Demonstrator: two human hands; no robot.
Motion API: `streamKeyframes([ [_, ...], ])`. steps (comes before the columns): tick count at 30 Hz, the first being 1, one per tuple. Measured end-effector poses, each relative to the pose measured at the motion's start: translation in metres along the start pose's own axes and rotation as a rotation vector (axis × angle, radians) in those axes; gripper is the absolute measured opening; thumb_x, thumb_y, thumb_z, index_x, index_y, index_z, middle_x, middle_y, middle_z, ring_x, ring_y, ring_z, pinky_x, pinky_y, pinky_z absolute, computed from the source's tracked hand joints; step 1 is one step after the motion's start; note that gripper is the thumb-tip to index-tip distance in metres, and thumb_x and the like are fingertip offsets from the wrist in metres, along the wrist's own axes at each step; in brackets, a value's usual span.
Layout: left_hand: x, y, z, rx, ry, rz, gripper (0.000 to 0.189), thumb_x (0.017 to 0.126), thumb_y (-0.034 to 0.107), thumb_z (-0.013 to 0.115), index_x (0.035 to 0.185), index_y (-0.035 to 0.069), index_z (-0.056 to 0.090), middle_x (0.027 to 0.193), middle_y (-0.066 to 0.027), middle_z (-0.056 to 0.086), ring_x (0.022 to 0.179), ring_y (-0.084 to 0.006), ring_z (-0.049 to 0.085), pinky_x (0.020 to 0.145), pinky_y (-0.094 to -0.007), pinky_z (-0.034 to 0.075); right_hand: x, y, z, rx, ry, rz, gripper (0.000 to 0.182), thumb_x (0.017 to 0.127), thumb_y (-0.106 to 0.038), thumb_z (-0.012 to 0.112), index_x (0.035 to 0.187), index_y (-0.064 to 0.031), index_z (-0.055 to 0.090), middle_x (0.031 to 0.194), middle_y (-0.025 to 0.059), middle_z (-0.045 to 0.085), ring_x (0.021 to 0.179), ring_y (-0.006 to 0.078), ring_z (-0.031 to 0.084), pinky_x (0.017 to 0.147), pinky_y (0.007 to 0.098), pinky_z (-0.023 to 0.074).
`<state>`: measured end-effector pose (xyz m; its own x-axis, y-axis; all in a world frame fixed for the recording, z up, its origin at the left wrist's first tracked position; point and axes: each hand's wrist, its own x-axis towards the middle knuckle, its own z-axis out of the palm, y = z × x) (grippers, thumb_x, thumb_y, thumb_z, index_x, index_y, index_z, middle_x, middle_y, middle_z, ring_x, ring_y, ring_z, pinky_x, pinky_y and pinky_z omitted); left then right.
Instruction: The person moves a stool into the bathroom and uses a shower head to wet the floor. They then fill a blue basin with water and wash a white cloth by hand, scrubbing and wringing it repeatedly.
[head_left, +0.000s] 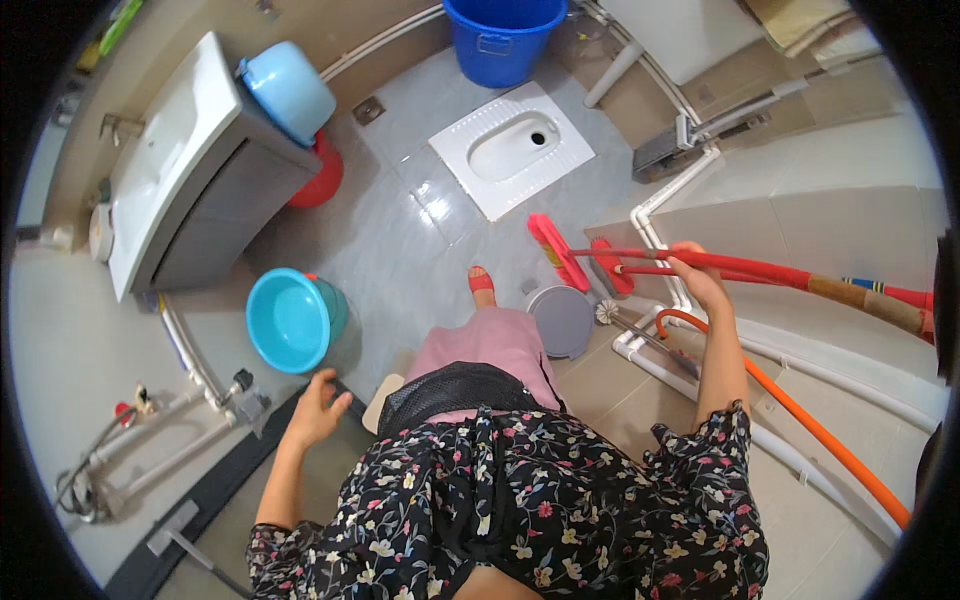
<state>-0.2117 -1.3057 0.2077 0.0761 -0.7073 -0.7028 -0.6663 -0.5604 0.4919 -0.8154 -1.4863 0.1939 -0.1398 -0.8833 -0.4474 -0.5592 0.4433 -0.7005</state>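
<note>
My right hand (699, 276) is closed around a long red handle (765, 268), its far part wrapped in brown. At the handle's lower end is a pink floor brush (556, 251) with some yellow on it, low by the grey floor. A second red brush (612, 267) sits just beside it, its thinner handle passing close under my hand; whether my fingers touch that one I cannot tell. My left hand (319, 411) holds nothing, fingers apart. Nearest to it is a turquoise bucket with a basin-like top (291, 319).
A white squat toilet (514, 148) is set in the floor, with a blue tub (506, 37) behind. Left stands a washbasin cabinet (217, 210), a light-blue basin (289, 90) against it. Right are a grey-lidded bin (561, 321), a toilet brush (607, 311), white pipes (679, 176) and an orange hose (810, 439).
</note>
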Motion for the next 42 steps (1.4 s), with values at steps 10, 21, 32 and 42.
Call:
streamKeyframes([
  [10, -0.118, -0.185, 0.118, -0.106, 0.076, -0.536, 0.046, 0.078, 0.034, 0.061, 0.112, 0.005, 0.049, 0.085, -0.015, 0.061, 0.082, -0.0275, 0.059, 0.075, -0.0345, 0.046, -0.02, 0.128, -0.079, 0.67, 0.261, 0.41, 0.026, 0.083, -0.014, 0.056, 0.107, -0.0041, 0.053, 0.101, 0.0066, 0.058, 0.092, 0.0192, 0.056, 0.075, 0.0345, 0.0489],
  [21, -0.185, -0.2, 0.246, -0.692, 0.388, -0.745, 0.034, 0.081, 0.032, 0.054, 0.104, 0.006, 0.055, 0.09, -0.0153, 0.062, 0.084, -0.0288, 0.059, 0.075, -0.0356, 0.045, 0.032, 0.053, 0.213, -0.17, -0.453, 0.421, 0.02, 0.085, -0.023, 0.05, 0.091, -0.0046, 0.05, 0.082, 0.0074, 0.056, 0.063, 0.0176, 0.054, 0.056, 0.0319, 0.0479],
  [32, -0.159, -0.039, 0.433, -1.31, 0.911, -1.238, 0.024, 0.077, 0.031, 0.052, 0.087, 0.013, 0.066, 0.081, -0.0103, 0.065, 0.078, -0.0282, 0.061, 0.069, -0.0372, 0.048, 0.079, -0.153, 0.515, -1.287, -1.282, -1.549, 0.023, 0.08, -0.02, 0.049, 0.077, -0.0012, 0.061, 0.08, 0.0204, 0.06, 0.072, 0.0341, 0.059, 0.06, 0.0419, 0.0466],
  [42, -0.09, 0.084, 0.482, -1.842, 0.963, -1.343, 0.028, 0.074, 0.028, 0.057, 0.096, 0.011, 0.064, 0.093, -0.0132, 0.063, 0.089, -0.0276, 0.059, 0.078, -0.0363, 0.046, -0.082, -0.193, 0.603, -1.579, -1.353, -1.816, 0.028, 0.075, -0.031, 0.055, 0.08, -0.0049, 0.065, 0.078, 0.0162, 0.063, 0.076, 0.0331, 0.061, 0.068, 0.0379, 0.0479],
])
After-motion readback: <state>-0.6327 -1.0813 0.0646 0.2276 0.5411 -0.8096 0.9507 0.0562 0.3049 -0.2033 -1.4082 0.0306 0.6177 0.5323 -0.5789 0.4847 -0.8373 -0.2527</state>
